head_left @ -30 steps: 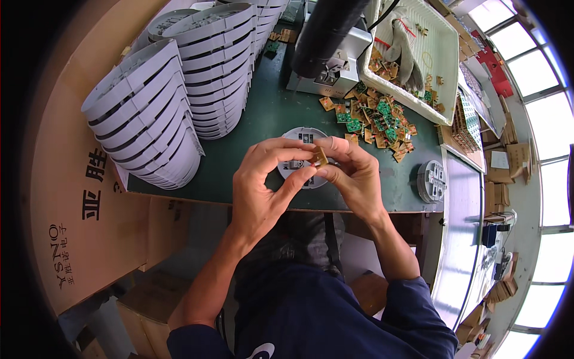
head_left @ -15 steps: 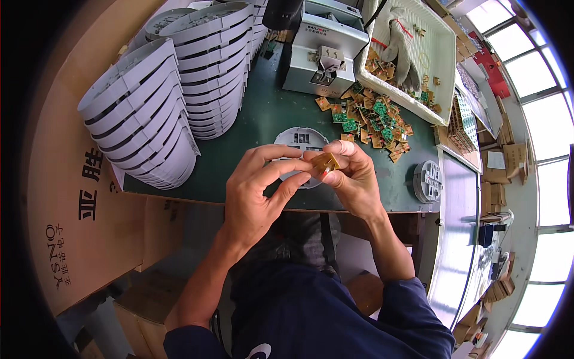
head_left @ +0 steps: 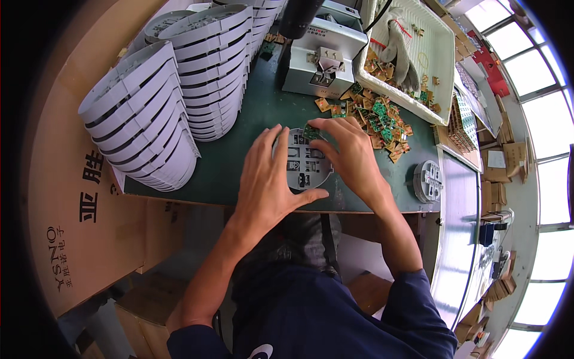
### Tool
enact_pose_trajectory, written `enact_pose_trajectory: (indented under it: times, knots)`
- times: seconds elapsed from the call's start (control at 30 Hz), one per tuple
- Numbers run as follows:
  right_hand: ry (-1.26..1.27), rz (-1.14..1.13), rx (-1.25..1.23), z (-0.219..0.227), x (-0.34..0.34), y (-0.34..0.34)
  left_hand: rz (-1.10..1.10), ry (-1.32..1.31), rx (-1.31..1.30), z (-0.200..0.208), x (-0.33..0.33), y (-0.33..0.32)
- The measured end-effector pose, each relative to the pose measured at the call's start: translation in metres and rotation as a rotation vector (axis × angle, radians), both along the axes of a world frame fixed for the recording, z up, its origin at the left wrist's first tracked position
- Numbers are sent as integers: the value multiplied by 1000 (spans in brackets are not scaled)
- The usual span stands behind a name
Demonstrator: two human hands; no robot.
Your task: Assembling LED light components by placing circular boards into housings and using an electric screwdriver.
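The left hand [head_left: 266, 176] hides the left rim of the round grey plastic base [head_left: 306, 160], and whether its fingertips press the rim cannot be told. The right hand [head_left: 353, 149] covers the base's upper right rim and part of a small green circuit board [head_left: 310, 131], pinched between thumb and fingers over the base's far edge; whether board and base touch is unclear. The left fingers stretch away from the body, thumb spread wide below the base. Bare green tabletop [head_left: 218, 170] lies left of the base and between it and the silver machine [head_left: 323, 63] beyond; the table's front edge runs just nearer than the base, and a loose circuit-board pile [head_left: 382, 122] bounds its upper right.
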State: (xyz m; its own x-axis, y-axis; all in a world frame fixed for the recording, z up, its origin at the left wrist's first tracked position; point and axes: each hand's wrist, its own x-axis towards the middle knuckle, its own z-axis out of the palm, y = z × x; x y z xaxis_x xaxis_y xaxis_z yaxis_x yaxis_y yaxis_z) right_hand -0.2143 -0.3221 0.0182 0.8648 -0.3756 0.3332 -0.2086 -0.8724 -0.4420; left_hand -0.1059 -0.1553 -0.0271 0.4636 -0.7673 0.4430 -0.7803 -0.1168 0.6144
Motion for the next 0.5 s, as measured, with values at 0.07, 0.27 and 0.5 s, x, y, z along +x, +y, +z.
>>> enact_pose_trajectory:
  times: [0.07,0.27,0.5]
  knots:
    - [21,30,-34,-5,3,-1,2,14,30,-6,-2,-5]
    - [35,73,-28,-10,7,1,5,3,5,-16,0,-4]
    - [61,95,-62,-10,8,3,21,-30,-23,-22,0,-4]
